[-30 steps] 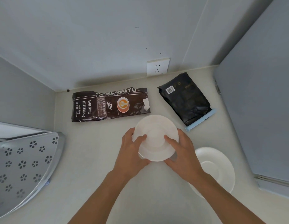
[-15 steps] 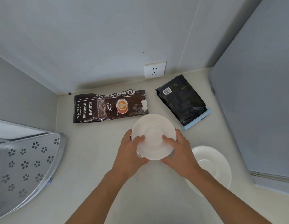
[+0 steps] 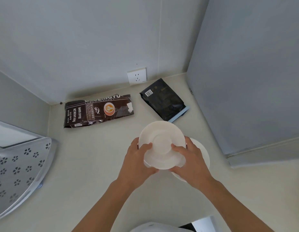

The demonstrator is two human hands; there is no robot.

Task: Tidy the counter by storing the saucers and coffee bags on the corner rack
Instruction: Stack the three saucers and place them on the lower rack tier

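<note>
A white saucer (image 3: pixel 162 139) is held above the counter between both hands, my left hand (image 3: pixel 138 161) on its left edge and my right hand (image 3: pixel 192 163) on its right edge. Another white saucer (image 3: pixel 204 153) lies on the counter under my right hand, mostly hidden. A brown coffee bag (image 3: pixel 98 111) lies flat near the back wall. A black coffee bag (image 3: pixel 163 99) with a light blue clip lies to its right. The metal corner rack (image 3: pixel 20 168), perforated with flower shapes, stands at the left.
A white wall socket (image 3: pixel 137 76) sits on the back wall above the bags. A grey appliance or cabinet side (image 3: pixel 254 81) rises on the right. The cream counter (image 3: pixel 88 164) runs between the rack and my hands.
The held saucer has shifted to the right and now hangs over the second saucer on the counter. Both hands stay gripped on it. The bags have not moved.
</note>
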